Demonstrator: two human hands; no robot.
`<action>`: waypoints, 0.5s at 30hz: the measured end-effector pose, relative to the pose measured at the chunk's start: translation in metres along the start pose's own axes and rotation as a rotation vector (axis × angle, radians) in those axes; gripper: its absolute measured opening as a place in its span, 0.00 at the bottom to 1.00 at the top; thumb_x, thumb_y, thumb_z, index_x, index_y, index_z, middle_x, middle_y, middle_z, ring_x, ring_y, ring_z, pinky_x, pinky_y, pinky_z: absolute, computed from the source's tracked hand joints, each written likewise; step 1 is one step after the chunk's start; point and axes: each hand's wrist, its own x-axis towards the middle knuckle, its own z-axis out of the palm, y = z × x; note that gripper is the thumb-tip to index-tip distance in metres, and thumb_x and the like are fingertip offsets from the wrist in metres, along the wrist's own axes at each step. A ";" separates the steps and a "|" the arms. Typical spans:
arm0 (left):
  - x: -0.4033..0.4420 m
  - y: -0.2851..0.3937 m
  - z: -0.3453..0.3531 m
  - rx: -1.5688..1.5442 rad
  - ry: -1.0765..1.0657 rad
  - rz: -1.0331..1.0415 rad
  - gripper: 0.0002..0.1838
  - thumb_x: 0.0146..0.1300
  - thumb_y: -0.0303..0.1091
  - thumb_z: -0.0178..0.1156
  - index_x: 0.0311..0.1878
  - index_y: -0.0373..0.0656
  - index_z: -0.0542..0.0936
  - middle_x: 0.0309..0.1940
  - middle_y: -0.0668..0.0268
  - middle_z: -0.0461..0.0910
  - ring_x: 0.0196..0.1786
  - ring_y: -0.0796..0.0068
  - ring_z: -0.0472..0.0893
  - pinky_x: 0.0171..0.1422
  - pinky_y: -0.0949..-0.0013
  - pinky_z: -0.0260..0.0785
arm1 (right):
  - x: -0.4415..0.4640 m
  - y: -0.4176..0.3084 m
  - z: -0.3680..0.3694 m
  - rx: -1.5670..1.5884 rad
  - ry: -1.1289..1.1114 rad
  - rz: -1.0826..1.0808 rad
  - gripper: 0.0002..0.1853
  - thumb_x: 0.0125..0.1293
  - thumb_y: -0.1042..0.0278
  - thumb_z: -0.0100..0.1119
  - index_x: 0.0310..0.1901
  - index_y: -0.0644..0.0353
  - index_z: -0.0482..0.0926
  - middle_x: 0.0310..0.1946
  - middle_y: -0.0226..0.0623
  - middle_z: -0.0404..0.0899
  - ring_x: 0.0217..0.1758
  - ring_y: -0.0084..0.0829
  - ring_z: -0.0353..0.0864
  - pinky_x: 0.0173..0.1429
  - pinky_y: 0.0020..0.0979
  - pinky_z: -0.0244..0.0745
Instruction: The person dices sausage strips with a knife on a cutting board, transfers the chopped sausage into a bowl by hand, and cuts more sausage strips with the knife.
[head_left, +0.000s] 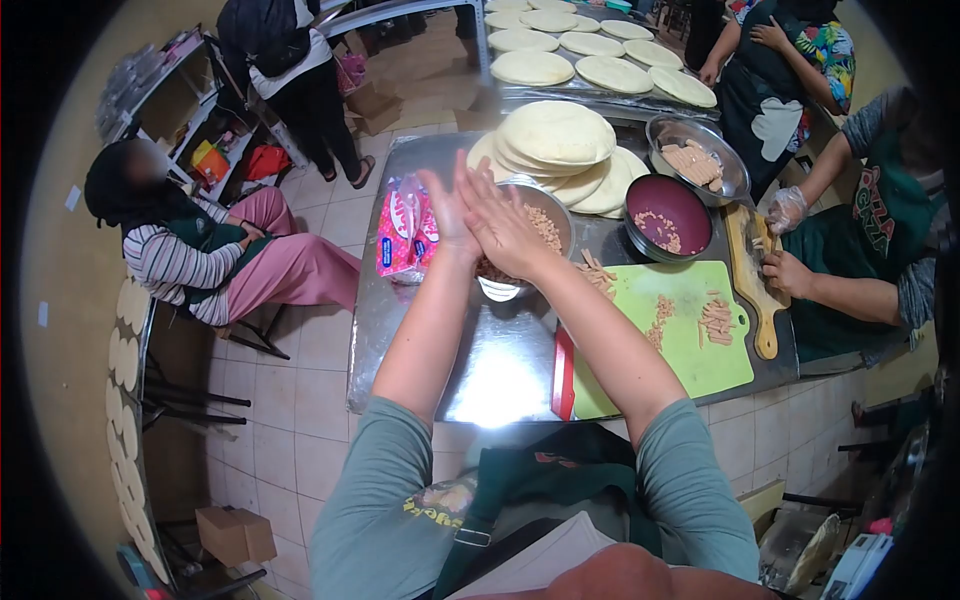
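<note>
My left hand and my right hand are raised over a bowl, palms and fingers pressed against each other. The fingers of both hands are stretched out, and I see nothing held. Chopped light-brown pieces lie in the bowl, partly hidden by my hands. Left of it is a pink printed plastic pack. On a green cutting board to the right lie diced bits and short sausage-like strips. A red-edged strip, perhaps a knife box, lies along the board's left edge.
Round flatbreads are stacked behind the bowl. A maroon bowl and a metal bowl hold more pieces. At right, a gloved co-worker cuts on a wooden board. A seated person is at left.
</note>
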 end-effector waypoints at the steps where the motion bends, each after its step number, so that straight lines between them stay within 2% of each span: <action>1: -0.003 0.004 0.000 -0.101 -0.010 -0.004 0.50 0.53 0.80 0.30 0.73 0.55 0.47 0.72 0.53 0.47 0.74 0.54 0.44 0.74 0.51 0.38 | 0.000 0.004 -0.005 -0.157 -0.060 0.009 0.30 0.71 0.44 0.26 0.71 0.48 0.51 0.72 0.41 0.47 0.76 0.41 0.38 0.73 0.54 0.30; 2: -0.005 0.007 0.000 -0.100 -0.012 -0.007 0.50 0.53 0.80 0.30 0.73 0.55 0.47 0.72 0.53 0.47 0.74 0.54 0.44 0.74 0.51 0.38 | -0.001 0.007 -0.010 -0.314 -0.119 0.018 0.30 0.71 0.45 0.26 0.70 0.47 0.53 0.72 0.40 0.49 0.76 0.40 0.39 0.73 0.55 0.29; 3: -0.006 0.009 -0.001 -0.105 -0.041 0.001 0.50 0.54 0.80 0.30 0.73 0.56 0.44 0.73 0.55 0.42 0.75 0.55 0.40 0.75 0.52 0.34 | -0.001 0.010 -0.015 -0.316 -0.117 0.019 0.30 0.71 0.45 0.26 0.70 0.47 0.53 0.72 0.40 0.49 0.76 0.40 0.39 0.73 0.55 0.29; 4: -0.007 0.011 -0.001 -0.109 -0.070 0.008 0.50 0.54 0.79 0.31 0.74 0.58 0.41 0.74 0.57 0.38 0.76 0.56 0.36 0.75 0.52 0.31 | -0.002 0.012 -0.021 -0.454 -0.142 0.068 0.29 0.71 0.45 0.27 0.69 0.48 0.55 0.71 0.40 0.50 0.76 0.39 0.40 0.73 0.57 0.29; 5: -0.009 0.014 -0.002 -0.108 -0.071 0.006 0.50 0.54 0.79 0.31 0.74 0.58 0.41 0.74 0.57 0.38 0.76 0.56 0.36 0.75 0.52 0.31 | -0.004 0.013 -0.025 -0.591 -0.166 0.117 0.29 0.71 0.45 0.28 0.68 0.48 0.58 0.71 0.40 0.51 0.76 0.39 0.42 0.72 0.59 0.28; 6: -0.010 0.016 -0.003 -0.063 -0.088 0.000 0.49 0.55 0.78 0.31 0.74 0.58 0.41 0.74 0.57 0.38 0.76 0.56 0.34 0.75 0.52 0.31 | -0.007 0.014 -0.028 -0.706 -0.126 0.100 0.24 0.69 0.55 0.38 0.64 0.51 0.65 0.68 0.41 0.58 0.73 0.42 0.51 0.73 0.55 0.38; 7: -0.011 0.017 -0.004 -0.018 -0.104 -0.008 0.48 0.56 0.77 0.32 0.74 0.58 0.41 0.74 0.57 0.37 0.76 0.57 0.33 0.75 0.53 0.31 | -0.008 0.023 -0.029 -0.706 -0.125 0.104 0.24 0.69 0.55 0.38 0.64 0.51 0.65 0.68 0.41 0.58 0.73 0.42 0.51 0.73 0.55 0.38; 8: -0.011 0.018 -0.005 -0.017 -0.105 -0.014 0.48 0.56 0.77 0.32 0.74 0.58 0.41 0.74 0.57 0.37 0.76 0.57 0.33 0.75 0.53 0.31 | -0.009 0.034 -0.028 -0.526 -0.018 0.069 0.22 0.66 0.61 0.43 0.61 0.53 0.69 0.66 0.42 0.61 0.69 0.45 0.57 0.71 0.50 0.46; 9: -0.011 0.018 -0.006 0.037 -0.098 0.018 0.43 0.59 0.72 0.38 0.72 0.58 0.48 0.74 0.59 0.42 0.75 0.59 0.37 0.74 0.54 0.37 | -0.010 0.031 -0.031 -0.347 0.087 0.036 0.21 0.63 0.68 0.48 0.58 0.55 0.72 0.64 0.43 0.65 0.66 0.47 0.63 0.70 0.46 0.54; 10: -0.012 0.016 -0.007 0.087 -0.093 0.046 0.39 0.62 0.67 0.44 0.71 0.58 0.55 0.73 0.62 0.46 0.75 0.62 0.41 0.72 0.55 0.43 | -0.015 0.027 -0.036 -0.187 0.142 0.054 0.21 0.56 0.77 0.50 0.54 0.58 0.75 0.59 0.47 0.70 0.59 0.50 0.70 0.63 0.39 0.65; 11: -0.013 0.014 -0.008 0.080 -0.096 0.027 0.39 0.62 0.67 0.44 0.71 0.58 0.55 0.73 0.62 0.46 0.75 0.62 0.41 0.72 0.55 0.43 | -0.022 0.025 -0.042 -0.196 0.144 0.073 0.21 0.56 0.77 0.50 0.54 0.58 0.75 0.59 0.47 0.70 0.59 0.50 0.70 0.63 0.39 0.65; 13: -0.024 0.014 0.006 0.557 -0.038 0.136 0.29 0.66 0.52 0.51 0.68 0.58 0.61 0.72 0.65 0.50 0.74 0.67 0.45 0.70 0.58 0.48 | -0.038 0.015 -0.061 -0.022 0.206 0.064 0.20 0.57 0.76 0.50 0.53 0.59 0.75 0.57 0.50 0.71 0.56 0.50 0.72 0.60 0.39 0.68; 14: -0.029 0.014 0.017 0.571 0.056 0.149 0.22 0.65 0.37 0.55 0.63 0.53 0.68 0.70 0.62 0.55 0.70 0.69 0.54 0.67 0.60 0.53 | -0.052 0.009 -0.070 0.020 0.242 0.115 0.20 0.58 0.76 0.50 0.55 0.59 0.74 0.57 0.50 0.71 0.58 0.48 0.72 0.60 0.37 0.69; 15: -0.030 0.009 0.014 0.560 0.037 0.114 0.22 0.65 0.37 0.55 0.63 0.53 0.68 0.70 0.62 0.55 0.70 0.69 0.54 0.67 0.60 0.53 | -0.070 0.010 -0.077 -0.001 0.253 0.149 0.20 0.58 0.76 0.50 0.55 0.59 0.74 0.57 0.50 0.71 0.58 0.48 0.72 0.60 0.37 0.69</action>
